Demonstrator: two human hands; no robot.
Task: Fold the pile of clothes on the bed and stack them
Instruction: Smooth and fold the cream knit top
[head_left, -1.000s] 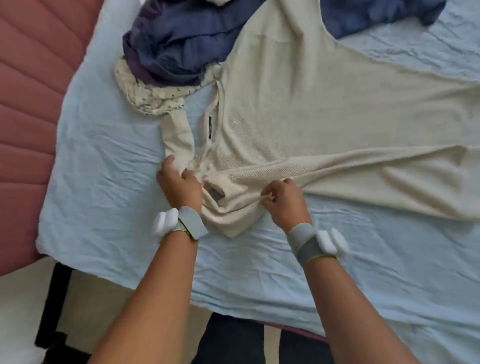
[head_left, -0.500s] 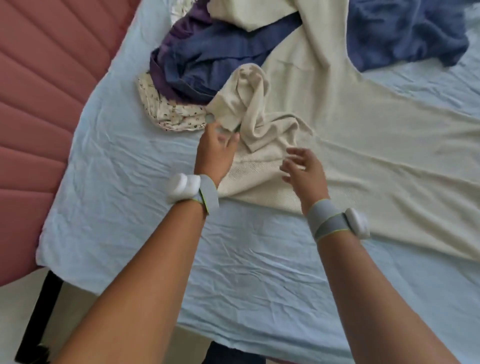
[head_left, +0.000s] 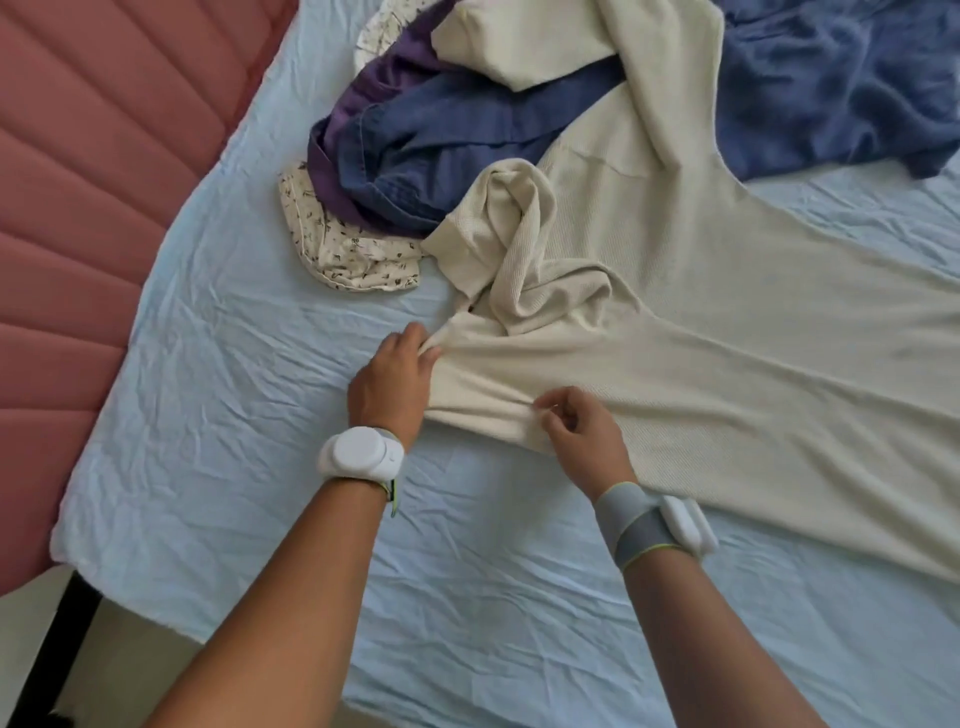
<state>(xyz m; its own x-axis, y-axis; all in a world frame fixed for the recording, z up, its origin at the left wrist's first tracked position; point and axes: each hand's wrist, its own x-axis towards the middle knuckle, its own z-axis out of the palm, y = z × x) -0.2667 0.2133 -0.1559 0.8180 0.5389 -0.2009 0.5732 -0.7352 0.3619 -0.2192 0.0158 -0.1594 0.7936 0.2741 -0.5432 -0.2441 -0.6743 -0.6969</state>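
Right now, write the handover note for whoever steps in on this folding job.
Left hand: pinches the near corner of the cream garment.
Right hand: pinches the garment's near edge beside it.
The cream garment is spread across the bed sheet, its sleeve flopped onto the body.
The unfolded pile lies beyond it: blue, purple, floral and cream pieces.
Done: first sleeve turned in.
Left: finish this fold, fold everything else, stack. No stack visible yet.

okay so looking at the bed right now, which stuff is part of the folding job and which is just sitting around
Part of the job:
cream garment, pinched by left hand and right hand
blue and purple clothes
floral cloth
dark blue garment

Just there:
light blue sheet
pink headboard
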